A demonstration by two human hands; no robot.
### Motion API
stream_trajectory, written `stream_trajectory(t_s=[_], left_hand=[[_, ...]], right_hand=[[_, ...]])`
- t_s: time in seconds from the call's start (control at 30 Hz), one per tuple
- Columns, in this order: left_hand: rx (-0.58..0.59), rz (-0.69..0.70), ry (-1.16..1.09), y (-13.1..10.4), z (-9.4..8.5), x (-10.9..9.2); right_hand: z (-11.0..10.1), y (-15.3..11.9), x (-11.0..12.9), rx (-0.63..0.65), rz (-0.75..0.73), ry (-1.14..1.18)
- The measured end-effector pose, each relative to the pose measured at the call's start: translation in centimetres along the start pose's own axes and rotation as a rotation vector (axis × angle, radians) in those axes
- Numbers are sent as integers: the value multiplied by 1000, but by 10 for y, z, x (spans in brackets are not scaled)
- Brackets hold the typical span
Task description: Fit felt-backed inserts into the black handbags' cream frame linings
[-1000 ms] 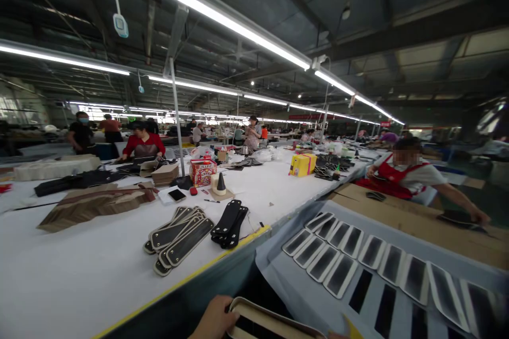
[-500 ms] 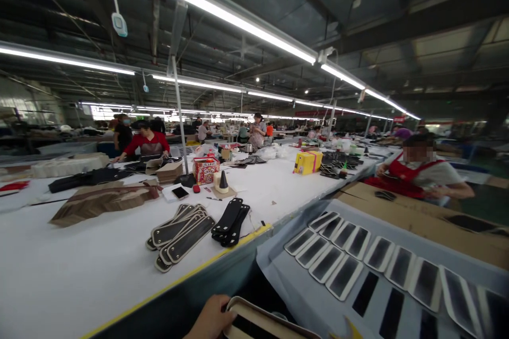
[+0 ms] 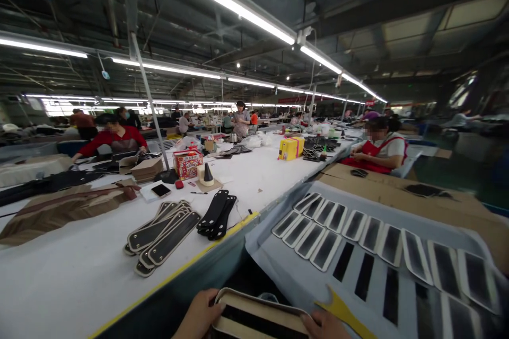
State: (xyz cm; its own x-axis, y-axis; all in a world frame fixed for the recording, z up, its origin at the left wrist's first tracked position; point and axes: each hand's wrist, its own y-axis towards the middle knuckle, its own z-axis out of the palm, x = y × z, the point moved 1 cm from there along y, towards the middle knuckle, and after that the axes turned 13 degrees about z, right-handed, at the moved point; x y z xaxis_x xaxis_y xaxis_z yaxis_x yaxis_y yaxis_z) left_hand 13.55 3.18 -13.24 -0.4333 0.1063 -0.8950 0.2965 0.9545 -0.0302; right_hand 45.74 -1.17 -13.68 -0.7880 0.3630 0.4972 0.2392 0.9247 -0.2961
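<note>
From the head view we see our left hand [image 3: 199, 318] and right hand [image 3: 324, 324] at the bottom edge, each grip pinching one end of a cream-edged dark strip [image 3: 258, 318], held flat between them so it stays level; matching strips [image 3: 167, 233] lie fanned on the white tabletop [image 3: 59, 275]; more pieces [image 3: 318, 233] sit in rows on the grey sheet [image 3: 286, 270]; other people work under long ceiling lights.
</note>
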Motion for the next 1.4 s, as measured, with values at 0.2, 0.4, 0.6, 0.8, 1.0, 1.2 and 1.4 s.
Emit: stream_trajectory(t_s=[0.2,0.4,0.6,0.8,1.0,1.2,1.4], left_hand=[[15,-77,-52,-2,-3,12],[-39,-151,-125,-3,-5,20],[-85,-183,-232,-4,-11,17],[-91,-218,-229,-2,-13,26],[-66,-91,0,6,-18,25],[53,123,221,30,-25,20],[76,129,331,34,-25,20]], right_hand=[[-8,-15,10,-6,-27,-29],[-8,-10,14,54,20,-40],[-7,-2,11,120,4,26],[-8,0,-1,430,194,387],[-8,-3,-5,416,170,481],[-5,-1,2,187,48,345],[-2,1,6,80,18,268]])
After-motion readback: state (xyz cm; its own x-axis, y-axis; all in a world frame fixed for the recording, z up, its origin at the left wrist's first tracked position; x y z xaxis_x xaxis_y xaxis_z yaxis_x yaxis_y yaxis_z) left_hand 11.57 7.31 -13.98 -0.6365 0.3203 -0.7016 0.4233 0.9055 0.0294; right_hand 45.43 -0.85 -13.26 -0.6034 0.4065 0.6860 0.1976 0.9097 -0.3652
